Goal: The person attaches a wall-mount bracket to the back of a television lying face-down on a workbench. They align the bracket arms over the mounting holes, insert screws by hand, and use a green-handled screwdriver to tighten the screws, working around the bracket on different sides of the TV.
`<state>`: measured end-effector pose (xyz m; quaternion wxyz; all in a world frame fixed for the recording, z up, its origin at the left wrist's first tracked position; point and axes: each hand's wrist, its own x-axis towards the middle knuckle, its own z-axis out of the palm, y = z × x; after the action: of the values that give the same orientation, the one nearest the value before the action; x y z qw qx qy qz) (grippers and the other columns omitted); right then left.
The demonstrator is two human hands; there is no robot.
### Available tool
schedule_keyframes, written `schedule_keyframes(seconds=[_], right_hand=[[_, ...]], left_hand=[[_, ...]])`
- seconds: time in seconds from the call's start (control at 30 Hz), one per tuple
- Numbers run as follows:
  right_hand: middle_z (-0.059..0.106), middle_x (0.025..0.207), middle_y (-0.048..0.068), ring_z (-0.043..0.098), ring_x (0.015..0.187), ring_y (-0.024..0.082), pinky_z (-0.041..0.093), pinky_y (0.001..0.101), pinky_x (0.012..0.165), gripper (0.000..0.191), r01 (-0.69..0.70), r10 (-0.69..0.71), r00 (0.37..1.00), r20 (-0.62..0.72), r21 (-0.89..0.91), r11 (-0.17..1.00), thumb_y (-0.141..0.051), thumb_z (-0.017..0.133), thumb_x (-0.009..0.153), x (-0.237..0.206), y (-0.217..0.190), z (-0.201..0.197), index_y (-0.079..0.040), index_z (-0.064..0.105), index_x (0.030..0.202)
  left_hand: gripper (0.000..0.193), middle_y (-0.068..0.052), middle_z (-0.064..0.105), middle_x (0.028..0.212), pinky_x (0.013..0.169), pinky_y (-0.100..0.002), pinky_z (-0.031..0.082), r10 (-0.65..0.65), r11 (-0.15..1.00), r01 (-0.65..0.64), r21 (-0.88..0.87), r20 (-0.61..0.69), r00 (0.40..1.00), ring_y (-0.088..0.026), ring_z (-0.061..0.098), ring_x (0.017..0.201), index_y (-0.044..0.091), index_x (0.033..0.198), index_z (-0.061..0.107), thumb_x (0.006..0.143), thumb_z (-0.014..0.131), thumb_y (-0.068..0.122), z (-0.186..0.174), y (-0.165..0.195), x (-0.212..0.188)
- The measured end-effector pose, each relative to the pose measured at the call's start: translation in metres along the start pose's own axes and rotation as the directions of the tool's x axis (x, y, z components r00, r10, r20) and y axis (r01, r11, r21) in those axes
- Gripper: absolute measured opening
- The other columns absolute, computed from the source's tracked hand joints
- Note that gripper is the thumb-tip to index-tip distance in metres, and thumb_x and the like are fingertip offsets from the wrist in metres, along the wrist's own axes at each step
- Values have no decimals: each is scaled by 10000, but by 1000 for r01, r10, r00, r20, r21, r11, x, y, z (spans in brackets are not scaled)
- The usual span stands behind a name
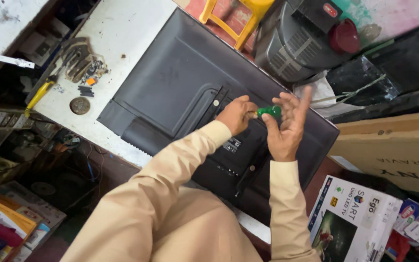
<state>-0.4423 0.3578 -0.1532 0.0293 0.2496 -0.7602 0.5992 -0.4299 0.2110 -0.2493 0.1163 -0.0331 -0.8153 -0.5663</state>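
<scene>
Screwdriver [269, 111], green handle: on television back panel [170, 82], at 3 o'clock of table [117, 29]. Left hand [236, 115] closed around shaft; right hand [287, 126] open, palm against handle. Risk: tip slipping off screw, scratching panel, if palm pressure wavers.

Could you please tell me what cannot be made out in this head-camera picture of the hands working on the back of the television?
- Screwdriver: only the green handle shows; the left hand and right hand hide its shaft and tip.
- Any screw under the tip: hidden by the left hand.
- Television: its near edge is covered by the sleeves.
- Small parts on the bench: too small and blurred to identify.
- Boxes at lower right: cut off by the edge.
</scene>
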Motion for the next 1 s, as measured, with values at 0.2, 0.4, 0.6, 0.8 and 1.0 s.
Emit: schedule_keyframes(seconds=[0.2, 0.4, 0.6, 0.8, 1.0], right_hand=[[698, 1192, 73, 664, 1064, 123, 553, 277, 928, 367, -209, 208, 977, -54, -13, 978, 1, 751, 949, -16, 44, 19, -10, 660, 1304], [714, 960, 71, 671, 862, 112, 559, 267, 783, 300, -277, 243, 949, -200, -167, 946, 15, 776, 926, -20, 67, 34, -25, 733, 1221], [733, 1075, 55, 709, 1015, 113, 561, 253, 948, 440, -181, 200, 971, -134, 139, 973, 36, 624, 970, -20, 74, 29, -37, 520, 1392], [626, 1124, 99, 638, 1022, 148, 560, 292, 916, 418, -209, 217, 938, -269, 59, 976, 134, 710, 987, -28, 85, 36, 21, 579, 1367], [707, 1091, 34, 685, 1035, 104, 545, 234, 957, 396, -155, 195, 962, -189, 206, 966, 48, 634, 986, -35, 77, 36, -49, 530, 1356]], left_hand=[[134, -153, 585, 880, 762, -482, 519, -76, 995, 82, 55, -107, 991, -393, 628, 909, 65, 883, 664, 813, 749, 142, 10, 9, -8], [162, -172, 608, 957, 795, -495, 512, -149, 989, 151, -5, -202, 968, -412, 619, 954, 53, 977, 611, 866, 721, 96, 14, 12, -13], [309, -146, 599, 820, 657, -404, 499, -319, 939, 292, -179, -146, 936, -308, 605, 733, 46, 1026, 601, 780, 788, 66, 8, 19, -59], [213, -2, 614, 772, 624, -267, 501, -499, 731, 500, -465, 135, 856, -77, 577, 680, 42, 1040, 637, 869, 759, 76, 7, 7, -125], [173, 3, 644, 845, 620, -254, 524, -551, 485, 628, -608, 345, 760, -71, 608, 709, 45, 1077, 630, 922, 701, 76, 11, -4, -158]])
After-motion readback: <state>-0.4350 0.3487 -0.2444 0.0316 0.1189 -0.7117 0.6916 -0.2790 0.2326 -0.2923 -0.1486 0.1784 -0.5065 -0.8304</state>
